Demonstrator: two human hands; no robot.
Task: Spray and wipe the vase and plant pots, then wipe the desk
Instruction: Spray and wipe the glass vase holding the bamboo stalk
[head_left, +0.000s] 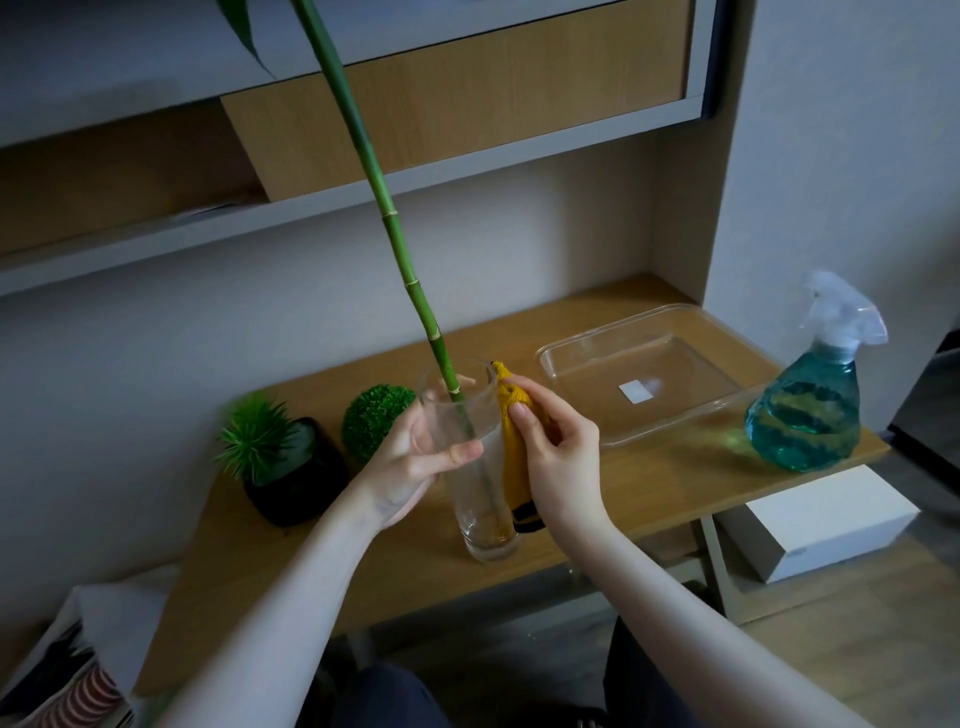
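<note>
A tall clear glass vase (480, 512) stands near the front edge of the wooden desk (649, 483), with a long green bamboo stalk (387, 223) leaning out of it to the upper left. My left hand (415, 460) grips the vase's upper part from the left. My right hand (550, 447) holds a yellow cloth (511, 452) pressed against the vase's right side. Left of the vase are a black pot with a spiky green plant (283, 462) and a round green ball plant (376, 418), its pot hidden behind my hand.
A clear plastic tray (644, 371) lies on the desk to the right. A spray bottle of blue liquid (813, 400) stands at the desk's right end. Shelves hang above. A white box (815, 519) sits on the floor to the right.
</note>
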